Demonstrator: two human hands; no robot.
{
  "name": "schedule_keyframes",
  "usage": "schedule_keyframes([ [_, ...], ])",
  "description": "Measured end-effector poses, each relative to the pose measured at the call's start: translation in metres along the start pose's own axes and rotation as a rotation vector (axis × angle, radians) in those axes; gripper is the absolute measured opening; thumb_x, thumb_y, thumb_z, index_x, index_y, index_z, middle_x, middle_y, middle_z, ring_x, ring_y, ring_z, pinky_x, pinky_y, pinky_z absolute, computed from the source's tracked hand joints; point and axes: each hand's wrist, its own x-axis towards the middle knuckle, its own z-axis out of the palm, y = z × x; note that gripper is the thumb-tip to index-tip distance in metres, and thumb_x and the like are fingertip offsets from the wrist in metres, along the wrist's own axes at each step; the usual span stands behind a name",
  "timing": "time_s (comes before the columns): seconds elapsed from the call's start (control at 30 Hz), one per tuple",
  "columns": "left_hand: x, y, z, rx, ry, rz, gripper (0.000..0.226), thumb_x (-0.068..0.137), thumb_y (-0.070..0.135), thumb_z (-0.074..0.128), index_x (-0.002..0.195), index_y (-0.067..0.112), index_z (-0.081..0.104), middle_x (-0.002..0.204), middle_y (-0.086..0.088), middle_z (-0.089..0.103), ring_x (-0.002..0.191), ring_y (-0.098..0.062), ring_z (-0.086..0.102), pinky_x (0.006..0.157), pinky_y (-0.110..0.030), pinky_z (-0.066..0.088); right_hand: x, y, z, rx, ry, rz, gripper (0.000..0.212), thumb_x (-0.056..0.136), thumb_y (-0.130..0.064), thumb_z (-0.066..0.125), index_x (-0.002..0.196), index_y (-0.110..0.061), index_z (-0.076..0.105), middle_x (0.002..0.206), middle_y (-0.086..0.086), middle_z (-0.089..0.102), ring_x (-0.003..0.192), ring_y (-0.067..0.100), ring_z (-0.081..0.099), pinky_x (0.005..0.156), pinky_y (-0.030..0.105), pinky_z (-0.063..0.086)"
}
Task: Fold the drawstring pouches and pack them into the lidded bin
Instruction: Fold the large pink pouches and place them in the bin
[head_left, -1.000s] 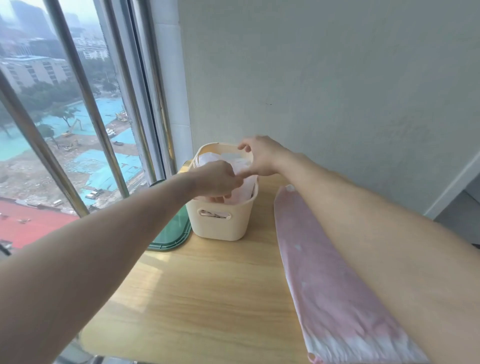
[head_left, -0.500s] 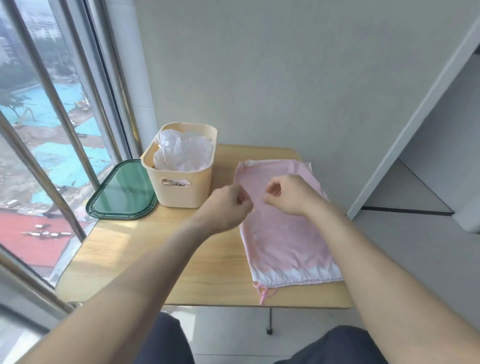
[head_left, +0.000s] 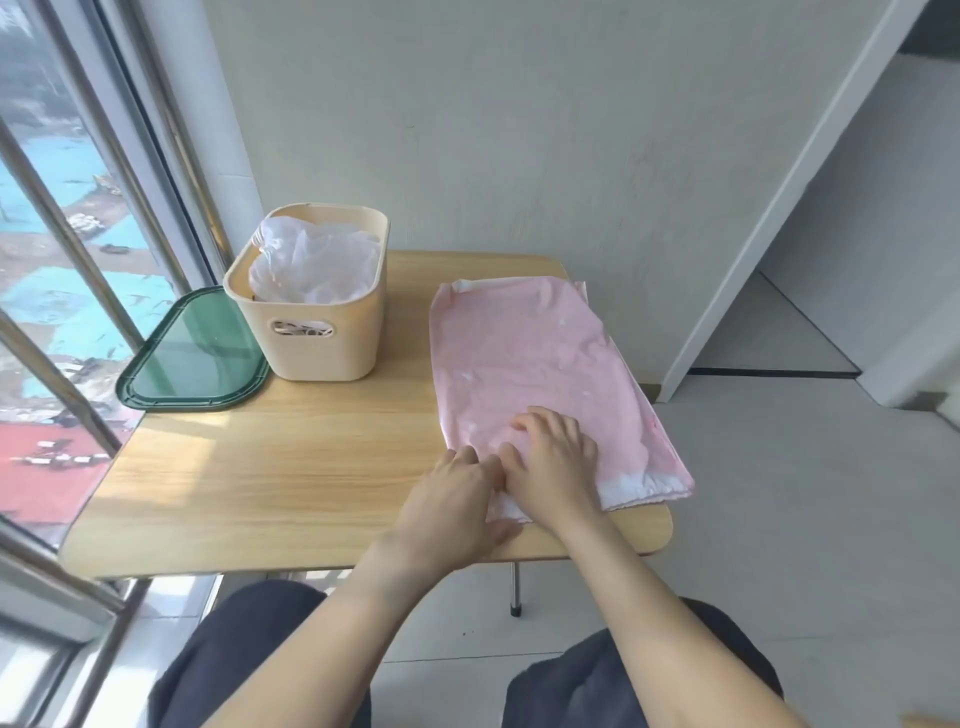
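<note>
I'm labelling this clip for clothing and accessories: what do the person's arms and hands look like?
Both forearms are bare, with no sleeves in view. The left hand and right hand wear no gloves, and no rings, watch or bracelet can be seen.

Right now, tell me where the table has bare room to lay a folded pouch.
The widest bare patch of table runs from the lid and bin down to the near edge, left of the left hand. A narrow strip lies between bin and pink pouch. The right side is crowded: the pouch covers it, with the right hand on top.
</note>
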Motion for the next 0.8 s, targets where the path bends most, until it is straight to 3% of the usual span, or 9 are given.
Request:
schedule_keyframes([
  [0.1,-0.003,-0.004,-0.006,-0.058,0.039,-0.003,0.031,0.090,0.043,0.063,0.106,0.017,0.059,0.102,0.000,0.055,0.095,-0.022,0.055,0.077,-0.037,0.047,0.005,0.001,-0.005,0.239,0.058,0.023,0.056,0.084,-0.065,0.040,0.104,-0.023,0.069,0.122,-0.010,0.067,0.120,0.013,0.055,0.105,0.039,0.039],
  [0.2,0.001,-0.014,-0.016,-0.239,0.102,-0.030,0.021,0.096,0.032,0.058,0.091,0.011,0.058,0.092,-0.003,0.058,0.078,-0.026,0.061,0.074,-0.043,0.049,0.003,0.007,-0.021,0.490,-0.071,-0.103,0.059,0.086,-0.069,0.046,0.097,-0.018,0.072,0.109,-0.008,0.070,0.106,0.007,0.063,0.096,0.034,0.050],
  [0.3,0.013,-0.025,-0.030,-0.326,0.240,-0.126,0.021,0.100,0.025,0.051,0.086,0.009,0.055,0.088,-0.008,0.062,0.072,-0.027,0.062,0.072,-0.043,0.048,-0.002,0.014,-0.024,0.412,-0.094,-0.284,0.046,0.084,-0.055,0.063,0.101,-0.013,0.071,0.111,-0.006,0.063,0.106,0.004,0.061,0.092,0.021,0.050],
  [0.4,0.018,-0.030,-0.037,-0.448,0.263,-0.215,0.020,0.101,0.024,0.051,0.090,0.009,0.058,0.082,-0.009,0.068,0.073,-0.027,0.068,0.072,-0.044,0.054,-0.002,0.017,-0.010,0.332,-0.074,-0.361,0.013,0.092,-0.024,0.064,0.100,-0.014,0.066,0.097,-0.004,0.060,0.088,0.015,0.060,0.079,0.037,0.052],
  [0.47,0.016,-0.026,-0.038,-0.739,0.237,-0.272,0.018,0.100,0.025,0.056,0.095,0.008,0.058,0.082,-0.011,0.072,0.071,-0.023,0.073,0.075,-0.048,0.059,0.001,0.017,-0.008,0.356,-0.041,-0.344,0.006,0.095,-0.015,0.061,0.096,-0.014,0.067,0.088,-0.004,0.060,0.078,0.014,0.056,0.071,0.037,0.048],
  [0.57,0.011,-0.025,-0.043,-1.130,0.258,-0.391,0.026,0.091,0.017,0.072,0.107,0.005,0.056,0.103,-0.014,0.066,0.065,-0.027,0.071,0.068,-0.048,0.061,0.004,0.013,-0.009,0.369,-0.034,-0.323,0.009,0.096,-0.011,0.061,0.096,-0.015,0.069,0.085,-0.007,0.060,0.074,0.008,0.053,0.067,0.030,0.043],
  [0.63,0.012,-0.034,-0.045,-1.100,0.229,-0.482,0.036,0.086,0.019,0.077,0.113,0.009,0.055,0.107,-0.010,0.060,0.064,-0.021,0.067,0.059,-0.039,0.059,0.002,0.013,-0.008,0.364,-0.057,-0.327,0.011,0.094,-0.008,0.062,0.098,-0.016,0.069,0.090,-0.006,0.062,0.078,0.011,0.057,0.071,0.030,0.047],
  [0.8,0.015,-0.052,-0.058,-0.833,0.005,-0.576,0.029,0.094,0.034,0.066,0.107,0.009,0.059,0.066,-0.004,0.056,0.050,-0.015,0.043,0.048,-0.025,0.035,0.002,0.014,-0.005,0.342,-0.042,-0.314,0.017,0.088,-0.002,0.064,0.100,-0.013,0.071,0.100,-0.004,0.066,0.089,0.014,0.063,0.080,0.030,0.051],
])
